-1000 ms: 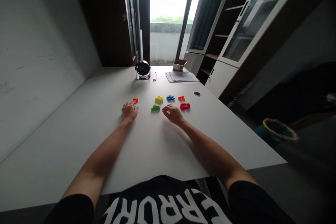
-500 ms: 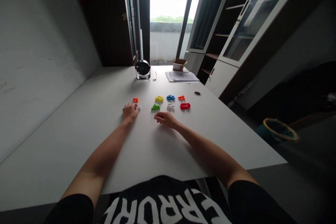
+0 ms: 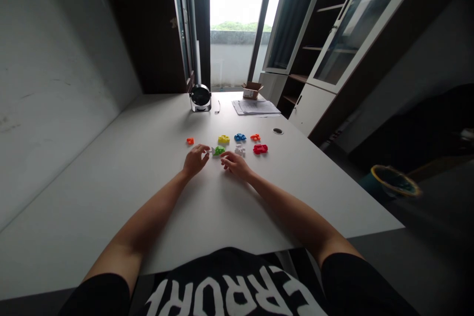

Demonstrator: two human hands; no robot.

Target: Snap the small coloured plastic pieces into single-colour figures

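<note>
My left hand (image 3: 196, 159) pinches a small white plastic piece (image 3: 211, 150) between thumb and fingers, just left of the green plastic piece (image 3: 219, 150). Whether the white piece touches the green one I cannot tell. My right hand (image 3: 236, 164) hovers at the near right side of the green piece, its fingers loosely bent and apart, nothing visible in them. Behind the green piece lies a yellow plastic piece (image 3: 223, 139). Some loose white-grey pieces (image 3: 240, 150) lie just beyond my right hand. A small orange piece (image 3: 190, 141) sits beyond my left hand.
Farther right on the white table (image 3: 177, 237) are blue (image 3: 240, 137), orange (image 3: 255, 137) and red (image 3: 260, 149) plastic pieces. A round black lamp-like device (image 3: 200, 98), papers (image 3: 255, 107) and an open cardboard box (image 3: 252, 90) stand at the back. A cable hole (image 3: 277, 131) is at right.
My left hand has moved right from near the orange piece, bringing the white piece beside the green one. My right hand has shifted slightly forward, its fingers opening a little.
</note>
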